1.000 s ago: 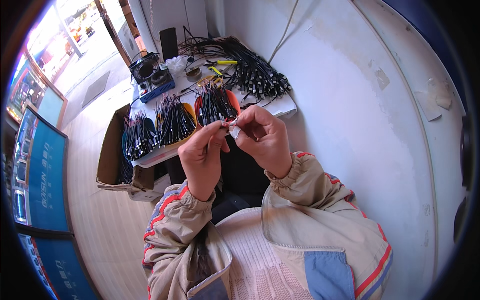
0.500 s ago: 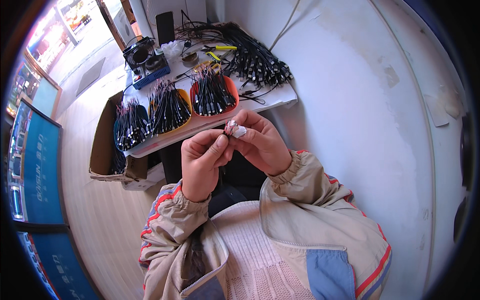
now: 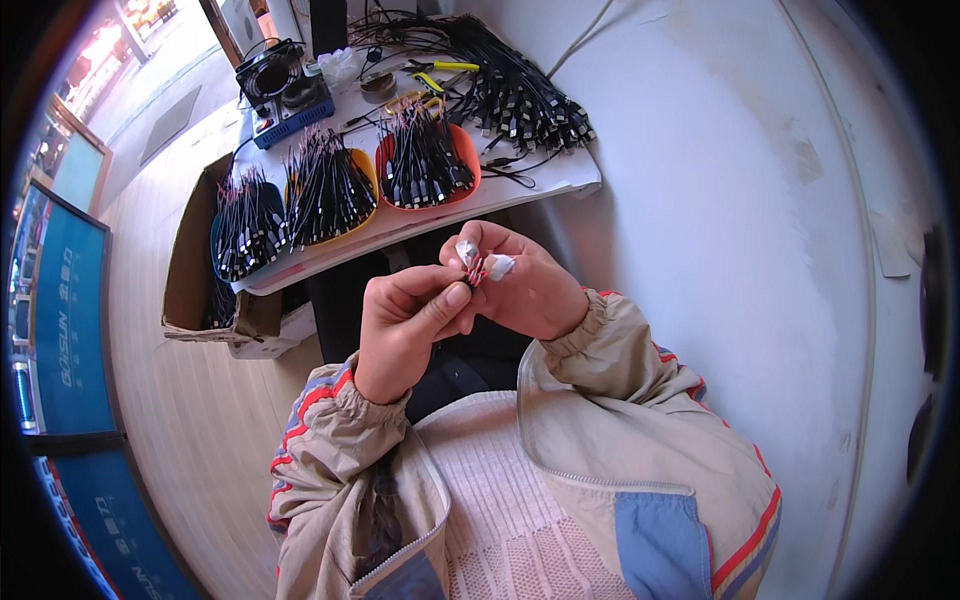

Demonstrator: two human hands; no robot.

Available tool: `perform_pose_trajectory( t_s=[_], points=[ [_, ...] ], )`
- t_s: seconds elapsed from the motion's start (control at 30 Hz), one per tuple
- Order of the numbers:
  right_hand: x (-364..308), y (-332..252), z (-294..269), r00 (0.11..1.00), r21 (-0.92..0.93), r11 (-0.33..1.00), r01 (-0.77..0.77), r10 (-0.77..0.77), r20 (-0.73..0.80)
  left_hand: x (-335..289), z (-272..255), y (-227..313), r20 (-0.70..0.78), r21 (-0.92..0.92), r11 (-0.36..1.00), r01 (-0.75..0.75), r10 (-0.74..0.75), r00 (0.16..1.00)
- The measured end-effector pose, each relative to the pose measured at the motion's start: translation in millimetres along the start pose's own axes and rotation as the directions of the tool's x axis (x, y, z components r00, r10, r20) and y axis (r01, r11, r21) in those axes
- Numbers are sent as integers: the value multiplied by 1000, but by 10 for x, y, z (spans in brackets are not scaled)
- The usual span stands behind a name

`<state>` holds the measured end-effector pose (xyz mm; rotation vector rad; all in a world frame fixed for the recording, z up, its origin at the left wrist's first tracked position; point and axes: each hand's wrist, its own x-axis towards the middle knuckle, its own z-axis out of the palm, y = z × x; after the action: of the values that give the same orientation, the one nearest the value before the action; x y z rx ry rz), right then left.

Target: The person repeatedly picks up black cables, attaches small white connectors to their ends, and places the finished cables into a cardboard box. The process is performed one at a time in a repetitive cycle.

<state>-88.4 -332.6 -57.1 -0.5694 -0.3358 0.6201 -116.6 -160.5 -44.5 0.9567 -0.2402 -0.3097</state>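
Note:
In front of my chest, my left hand (image 3: pixel 408 312) pinches a small bunch of thin red and dark wires (image 3: pixel 476 271) between thumb and forefinger. My right hand (image 3: pixel 532 287) meets it from the other side, its thumb and forefinger closed on the wire ends. White wrappings (image 3: pixel 498 266) cover those two right fingertips. What lies below the pinch is hidden by my fingers. Just beyond my hands, black cables with metal plugs stand bunched in a red basket (image 3: pixel 468 158), a yellow basket (image 3: pixel 368 172) and a blue basket (image 3: pixel 262 262) along the table edge.
The white table (image 3: pixel 535 188) also bears a heap of black cables (image 3: pixel 525 105), yellow-handled pliers (image 3: pixel 430 83), a round tin (image 3: pixel 378 87) and a blue device with a fan (image 3: pixel 285 100). Left of the table stands a cardboard box (image 3: pixel 190 270). A white wall (image 3: pixel 720 200) rises on the right.
My right thumb and forefinger have spread apart around the wires, and more of the red ends shows between them. The table appears slightly higher in the picture.

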Motion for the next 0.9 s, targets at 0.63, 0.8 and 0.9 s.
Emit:
perform_pose_trajectory(
  t_s=[0.63, 0.8, 0.9],
  points=[
    [43, -234, 27, 978, -125, 971, -203, 206, 14, -10, -64, -56, 84, 24, 998, 66, -68, 994],
    [56, -171, -1, 985, -177, 969, -170, 166, -37, -1, -88, -42, 52, -9, 997, 80, -79, 996],
    [67, -43, -25, 994, -306, 951, -41, 7, -112, -4, -92, -25, -38, 126, 988, 91, -87, 995]
  ],
)
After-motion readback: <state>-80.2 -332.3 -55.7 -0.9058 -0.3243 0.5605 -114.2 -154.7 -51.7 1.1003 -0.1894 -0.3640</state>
